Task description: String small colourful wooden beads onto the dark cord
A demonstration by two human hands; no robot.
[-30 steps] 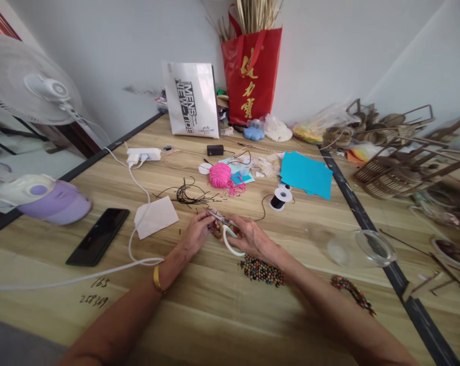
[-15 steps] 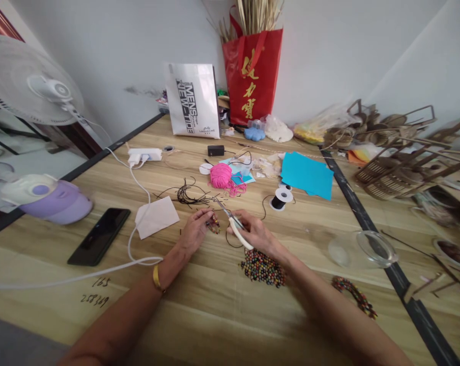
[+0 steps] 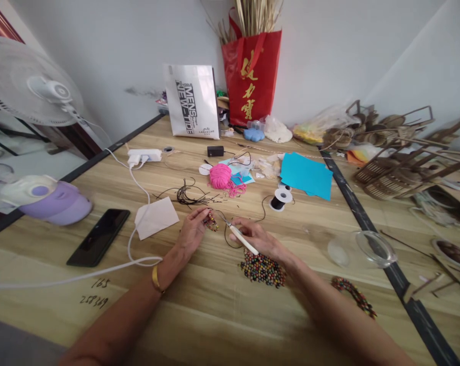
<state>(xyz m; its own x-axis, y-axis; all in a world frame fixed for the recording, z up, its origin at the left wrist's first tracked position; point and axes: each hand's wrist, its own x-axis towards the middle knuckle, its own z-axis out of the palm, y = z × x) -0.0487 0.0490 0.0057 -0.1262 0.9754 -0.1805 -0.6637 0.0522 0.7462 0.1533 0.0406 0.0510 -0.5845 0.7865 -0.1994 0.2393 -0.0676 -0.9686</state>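
Observation:
My left hand (image 3: 194, 227) pinches a small string of colourful beads (image 3: 212, 221) between thumb and fingers. My right hand (image 3: 255, 235) grips a pair of scissors (image 3: 242, 239) with white handles, the blades pointing toward the left hand. A thin black cord (image 3: 227, 235) loops between the two hands; whether the blades touch it I cannot make out. Just below the right hand lies a heap of loose multicoloured beads (image 3: 263, 269). A spool of black cord (image 3: 279, 200) stands beyond that hand, and a tangle of black cord pieces (image 3: 190, 194) lies beyond the left one.
At left are a black phone (image 3: 99, 237), a white paper (image 3: 157, 217) and a white cable (image 3: 111, 273). Pink yarn (image 3: 220, 176) and blue sheets (image 3: 306, 174) lie farther back. To the right are a clear jar (image 3: 362, 249), a finished-looking bead strand (image 3: 354, 295) and woven baskets (image 3: 382, 175).
The scissors have turned in my right hand, and their blades now sit closer to the cord by the left hand. The left hand has shifted slightly left with the beads.

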